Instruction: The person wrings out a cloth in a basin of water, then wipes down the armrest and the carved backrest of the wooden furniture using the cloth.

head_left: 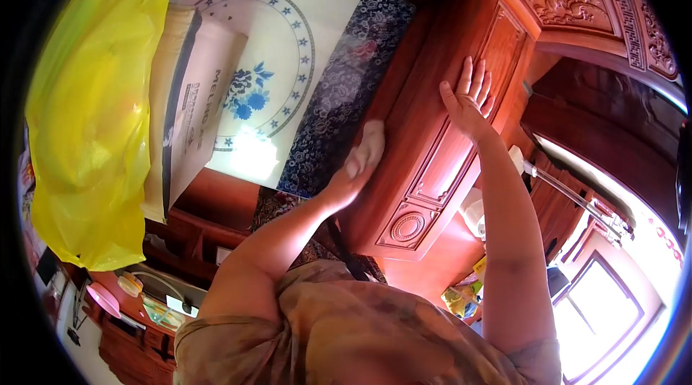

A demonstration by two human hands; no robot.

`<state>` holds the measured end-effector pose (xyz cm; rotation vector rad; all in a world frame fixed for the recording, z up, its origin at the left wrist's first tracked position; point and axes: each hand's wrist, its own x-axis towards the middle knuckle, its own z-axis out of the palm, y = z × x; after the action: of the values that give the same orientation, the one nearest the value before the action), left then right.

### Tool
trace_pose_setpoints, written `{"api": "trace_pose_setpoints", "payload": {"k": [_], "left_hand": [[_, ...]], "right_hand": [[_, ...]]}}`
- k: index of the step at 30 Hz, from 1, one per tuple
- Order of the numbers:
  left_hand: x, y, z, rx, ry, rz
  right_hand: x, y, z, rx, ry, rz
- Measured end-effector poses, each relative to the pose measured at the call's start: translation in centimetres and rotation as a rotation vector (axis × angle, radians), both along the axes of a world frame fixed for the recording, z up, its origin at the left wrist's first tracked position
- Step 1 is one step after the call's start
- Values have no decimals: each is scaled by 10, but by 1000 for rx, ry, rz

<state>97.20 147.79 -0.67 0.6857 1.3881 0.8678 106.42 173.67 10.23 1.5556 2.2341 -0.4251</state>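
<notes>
My left hand (352, 177) is wrapped round a bunched white cloth (373, 141), at the edge of the dark blue patterned border of a table cover (328, 89). To its right is a long red-brown carved wooden piece (425, 133) with panels and a round carving. My right hand (472, 100) lies on this wood near its upper right edge, fingers spread, holding nothing. Both forearms are bare and reach up from a brown patterned shirt.
A yellow plastic bag (94, 111) and a cardboard box (194, 107) stand on the cover at left. Carved wooden panelling (569, 3) rises at upper right. A bright window (598, 313) is at lower right, and a pink round item (103, 300) at lower left.
</notes>
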Motion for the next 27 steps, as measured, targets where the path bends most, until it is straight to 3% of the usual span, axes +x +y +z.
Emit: {"api": "trace_pose_setpoints", "payload": {"k": [3,6,9,12,13,16,18,19,21,27], "left_hand": [[1,-49,19,52,15,-61],[2,-38,29,55,-65,13],[-11,25,30,-1,-51,-96],[-26,95,37,133,32,6],[-30,118,32,160,-18,31],[-27,184,-23,426,220,-176],[-26,203,-20,445,-61,177],[-26,200,-21,442,-60,182],[-25,186,-4,179,63,127],[-30,80,21,144,26,20]], "right_hand": [[0,1,-3,27,15,4],[1,1,-3,9,36,-22],[0,1,-1,-6,47,-31],[-3,1,1,-13,40,-42],[-3,0,1,-19,29,-52],[-1,2,-1,-3,24,-50],[0,4,-2,-3,38,-50],[0,3,-3,-3,49,-56],[-1,-1,0,-3,55,-57],[0,-1,-1,10,17,-38]]}}
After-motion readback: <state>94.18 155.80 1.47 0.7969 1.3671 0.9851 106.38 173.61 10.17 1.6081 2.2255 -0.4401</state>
